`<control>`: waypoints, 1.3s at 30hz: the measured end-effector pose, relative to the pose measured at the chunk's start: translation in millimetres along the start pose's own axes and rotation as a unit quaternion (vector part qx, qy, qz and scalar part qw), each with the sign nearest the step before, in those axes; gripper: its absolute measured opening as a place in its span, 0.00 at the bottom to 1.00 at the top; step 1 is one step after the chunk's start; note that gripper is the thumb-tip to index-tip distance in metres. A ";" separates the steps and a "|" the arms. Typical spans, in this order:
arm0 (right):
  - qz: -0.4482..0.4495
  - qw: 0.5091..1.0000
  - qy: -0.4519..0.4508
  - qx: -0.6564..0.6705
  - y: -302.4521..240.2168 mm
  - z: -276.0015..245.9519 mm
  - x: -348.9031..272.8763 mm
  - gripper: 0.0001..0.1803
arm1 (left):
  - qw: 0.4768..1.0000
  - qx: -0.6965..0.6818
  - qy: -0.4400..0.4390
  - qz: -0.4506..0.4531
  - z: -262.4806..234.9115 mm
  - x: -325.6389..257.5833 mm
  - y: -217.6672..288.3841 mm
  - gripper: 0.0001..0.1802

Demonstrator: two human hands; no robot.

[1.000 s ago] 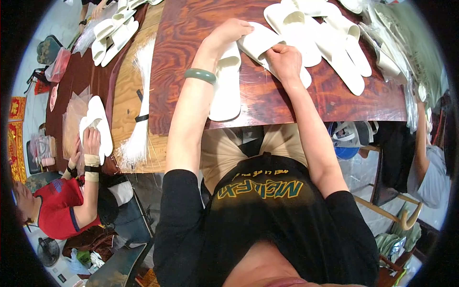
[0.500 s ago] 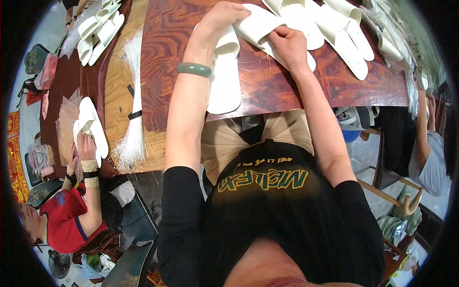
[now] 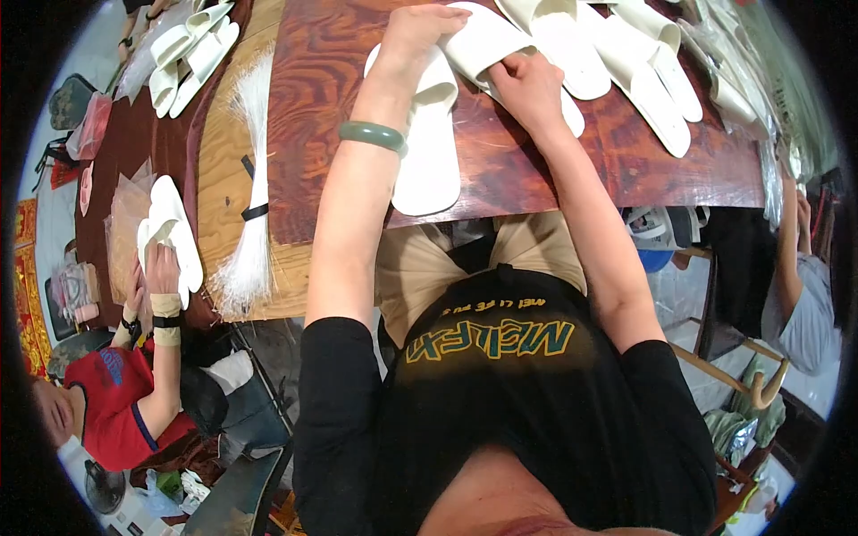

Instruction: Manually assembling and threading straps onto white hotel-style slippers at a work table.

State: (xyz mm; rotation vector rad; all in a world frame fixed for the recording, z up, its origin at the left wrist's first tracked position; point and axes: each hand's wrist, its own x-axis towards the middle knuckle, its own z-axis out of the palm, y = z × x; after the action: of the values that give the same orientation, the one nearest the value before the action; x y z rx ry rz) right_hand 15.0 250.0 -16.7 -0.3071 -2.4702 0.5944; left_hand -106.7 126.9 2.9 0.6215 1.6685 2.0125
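A white slipper point(image 3: 483, 40) lies tilted at the far middle of the table, between my two hands. My left hand point(image 3: 424, 29), with a green bangle on the wrist, is closed on its toe end. At the opening under the strap, my right hand point(image 3: 529, 87) is curled in, closed on the strap edge; its fingertips are hidden. Another white slipper point(image 3: 427, 165) rests flat beneath my left forearm, sole end toward me.
More white slippers point(image 3: 651, 103) lie to the right on the reddish wooden table point(image 3: 697, 179), beside clear plastic wrapping point(image 3: 764, 116). At left is a bundle of thin white ties point(image 3: 246, 259). A person in red point(image 3: 121, 393) handles slippers at the left table.
My right hand has pushed deeper into the slipper's opening, its fingertips now out of sight. My left hand keeps its hold on the toe. The view has shifted slightly.
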 end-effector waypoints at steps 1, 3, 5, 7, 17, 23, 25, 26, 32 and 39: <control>-0.005 1.000 0.000 0.003 -0.2 -7.4 -1.1 0.11 | 1.000 -0.015 0.009 0.009 1.1 -1.8 0.2 0.11; -0.010 0.993 -0.109 0.037 -0.3 -25.7 -3.1 0.11 | 0.998 -0.018 0.056 0.038 3.5 -3.9 0.1 0.10; -0.001 0.995 -0.076 0.057 -1.3 -41.3 -0.4 0.11 | 0.996 -0.030 0.071 0.055 5.2 -4.2 0.5 0.10; -0.051 0.996 0.011 0.072 -3.0 -47.5 11.9 0.10 | 0.993 -0.038 0.096 0.048 6.2 -4.1 1.9 0.09; 0.037 0.937 -0.144 0.316 -11.0 20.8 77.5 0.19 | 0.984 -0.095 0.145 0.043 6.1 -11.1 24.4 0.10; 0.109 0.787 -0.047 0.605 -12.0 17.0 70.9 0.09 | 0.986 -0.013 0.162 0.022 5.7 -16.0 27.6 0.11; 0.096 0.818 -0.053 0.565 -13.2 17.0 69.6 0.10 | 0.992 0.001 0.119 0.029 6.5 -15.0 26.5 0.11; 0.087 0.851 -0.069 0.513 -13.2 17.2 68.7 0.11 | 0.995 0.016 0.095 0.018 7.1 -14.4 25.9 0.11; 0.057 0.852 -0.050 0.518 -13.0 17.8 65.3 0.12 | 0.979 0.156 0.125 0.040 13.1 -13.6 26.7 0.11; 0.043 0.887 -0.057 0.456 -16.0 13.2 60.8 0.09 | 0.987 0.078 0.112 0.083 12.1 -13.1 24.6 0.12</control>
State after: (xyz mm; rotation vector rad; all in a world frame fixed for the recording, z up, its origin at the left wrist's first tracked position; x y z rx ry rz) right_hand -43.3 252.2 10.4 0.0064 -1.9933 1.7420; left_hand -90.4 124.4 28.4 0.6262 1.9793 2.1496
